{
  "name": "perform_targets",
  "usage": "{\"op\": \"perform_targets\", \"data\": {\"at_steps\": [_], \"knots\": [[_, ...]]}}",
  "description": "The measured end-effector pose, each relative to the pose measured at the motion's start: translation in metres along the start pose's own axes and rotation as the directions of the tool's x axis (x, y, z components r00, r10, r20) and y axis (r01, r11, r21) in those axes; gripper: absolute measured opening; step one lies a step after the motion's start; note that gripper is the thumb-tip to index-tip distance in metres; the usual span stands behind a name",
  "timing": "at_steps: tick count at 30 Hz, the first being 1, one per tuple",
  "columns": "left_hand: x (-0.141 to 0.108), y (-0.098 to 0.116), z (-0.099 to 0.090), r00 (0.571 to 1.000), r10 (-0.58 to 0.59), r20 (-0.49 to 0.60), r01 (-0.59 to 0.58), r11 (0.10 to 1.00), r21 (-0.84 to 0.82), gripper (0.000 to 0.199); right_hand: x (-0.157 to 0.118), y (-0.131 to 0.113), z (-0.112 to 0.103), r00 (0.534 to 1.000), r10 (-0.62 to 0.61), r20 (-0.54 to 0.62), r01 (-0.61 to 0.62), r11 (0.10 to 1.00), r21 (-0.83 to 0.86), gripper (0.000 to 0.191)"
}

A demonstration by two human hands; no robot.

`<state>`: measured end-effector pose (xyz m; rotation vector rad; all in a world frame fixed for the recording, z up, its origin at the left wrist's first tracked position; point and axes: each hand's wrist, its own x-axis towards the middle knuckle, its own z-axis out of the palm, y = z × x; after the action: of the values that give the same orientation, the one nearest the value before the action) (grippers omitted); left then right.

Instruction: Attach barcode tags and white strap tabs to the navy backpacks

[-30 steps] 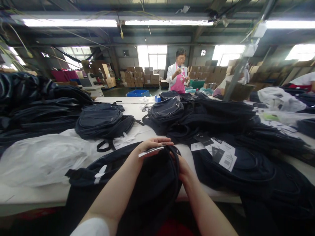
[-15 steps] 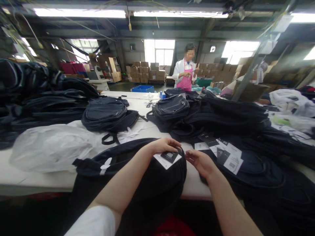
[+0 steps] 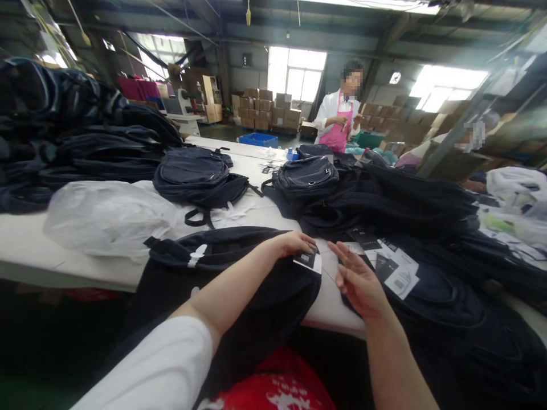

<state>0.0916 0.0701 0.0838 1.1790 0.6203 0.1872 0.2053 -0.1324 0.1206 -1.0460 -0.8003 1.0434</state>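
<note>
Over dark backpack, left hand pinching tags in fingers; right hand nearby, fingers partly spread.

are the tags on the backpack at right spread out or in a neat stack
Spread out: the tags overlap loosely at different angles across the dark backpack.

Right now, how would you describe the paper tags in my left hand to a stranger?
On the long white table, find the dark fabric bag nearest you. At its right end, your bare left hand holds rectangular black-and-white paper tags. Unlike the loose tags spread on the dark backpack farther right, these are held.
</note>
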Motion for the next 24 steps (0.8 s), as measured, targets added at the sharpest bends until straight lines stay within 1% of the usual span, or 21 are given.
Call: {"op": "perform_targets", "data": {"at_steps": [1, 2, 3, 4, 5, 6, 7, 8, 9, 10, 11, 13, 15, 16, 18, 21, 22, 23, 24], "knots": [[0.000, -0.001, 0.002, 1.000, 0.012, -0.016, -0.012, 1.000, -0.006, 0.044, -0.003, 0.005, 0.007, 1.000, -0.006, 0.027, 0.009, 0.992, -0.124, 0.052], [0.000, -0.002, 0.004, 0.999, 0.023, -0.035, -0.024, 1.000, -0.010, 0.043, -0.005, 0.010, 0.014, 0.998, -0.030, 0.046, 0.041, 0.964, -0.264, 0.054], [0.000, -0.004, 0.006, 0.998, 0.035, -0.056, -0.036, 0.999, -0.009, 0.042, -0.007, 0.014, 0.019, 0.995, -0.079, 0.062, 0.098, 0.903, -0.419, 0.055], [-0.001, -0.005, 0.009, 0.996, 0.048, -0.080, -0.048, 0.999, -0.005, 0.040, -0.007, 0.019, 0.023, 0.985, -0.152, 0.080, 0.170, 0.797, -0.579, 0.054], [-0.003, -0.006, 0.013, 0.993, 0.061, -0.105, -0.061, 0.998, 0.003, 0.039, -0.006, 0.023, 0.025, 0.967, -0.233, 0.104, 0.234, 0.647, -0.726, 0.053], [-0.004, -0.007, 0.017, 0.988, 0.075, -0.132, -0.074, 0.997, 0.015, 0.038, -0.005, 0.026, 0.027, 0.943, -0.305, 0.133, 0.270, 0.468, -0.841, 0.051], [-0.006, -0.008, 0.021, 0.983, 0.091, -0.159, -0.087, 0.996, 0.030, 0.038, -0.004, 0.028, 0.028, 0.919, -0.359, 0.162, 0.274, 0.290, -0.917, 0.049], [-0.009, -0.009, 0.025, 0.977, 0.109, -0.184, -0.101, 0.994, 0.049, 0.038, -0.002, 0.029, 0.029, 0.900, -0.395, 0.187, 0.259, 0.137, -0.956, 0.047], [-0.011, -0.011, 0.029, 0.970, 0.128, -0.206, -0.116, 0.991, 0.070, 0.037, -0.001, 0.029, 0.029, 0.884, -0.418, 0.210, 0.239, 0.017, -0.971, 0.045], [-0.013, -0.013, 0.033, 0.964, 0.147, -0.223, -0.129, 0.987, 0.093, 0.037, 0.000, 0.028, 0.029, 0.871, -0.433, 0.231, 0.221, -0.074, -0.972, 0.042], [-0.015, -0.014, 0.036, 0.959, 0.164, -0.232, -0.139, 0.983, 0.118, 0.036, 0.001, 0.027, 0.029, 0.862, -0.439, 0.254, 0.210, -0.147, -0.967, 0.039], [-0.017, -0.018, 0.040, 0.954, 0.187, -0.236, -0.148, 0.974, 0.173, 0.035, 0.003, 0.023, 0.030, 0.851, -0.442, 0.284, 0.188, -0.250, -0.950, 0.028], [-0.018, -0.021, 0.041, 0.950, 0.201, -0.240, -0.145, 0.961, 0.235, 0.036, 0.004, 0.019, 0.032, 0.851, -0.440, 0.288, 0.168, -0.292, -0.942, 0.017], [-0.017, -0.022, 0.041, 0.946, 0.209, -0.246, -0.141, 0.953, 0.267, 0.036, 0.004, 0.018, 0.033, 0.853, -0.436, 0.288, 0.172, -0.285, -0.943, 0.015], [-0.016, -0.023, 0.040, 0.938, 0.223, -0.265, -0.131, 0.937, 0.323, 0.036, 0.006, 0.018, 0.033, 0.859, -0.423, 0.289, 0.210, -0.224, -0.952, 0.016], [-0.013, -0.022, 0.039, 0.930, 0.234, -0.283, -0.119, 0.922, 0.369, 0.028, 0.008, 0.021, 0.033, 0.863, -0.423, 0.278, 0.268, -0.083, -0.960, 0.033], [-0.012, -0.022, 0.039, 0.931, 0.234, -0.281, -0.119, 0.921, 0.372, 0.025, 0.008, 0.022, 0.033, 0.862, -0.427, 0.274, 0.277, -0.056, -0.959, 0.037], [-0.012, -0.022, 0.039, 0.935, 0.231, -0.271, -0.122, 0.924, 0.363, 0.023, 0.008, 0.023, 0.034, 0.862, -0.425, 0.276, 0.283, -0.049, -0.958, 0.039], [-0.012, -0.021, 0.040, 0.941, 0.223, -0.253, -0.126, 0.929, 0.349, 0.023, 0.008, 0.023, 0.034, 0.865, -0.415, 0.283, 0.284, -0.060, -0.957, 0.037]]}}
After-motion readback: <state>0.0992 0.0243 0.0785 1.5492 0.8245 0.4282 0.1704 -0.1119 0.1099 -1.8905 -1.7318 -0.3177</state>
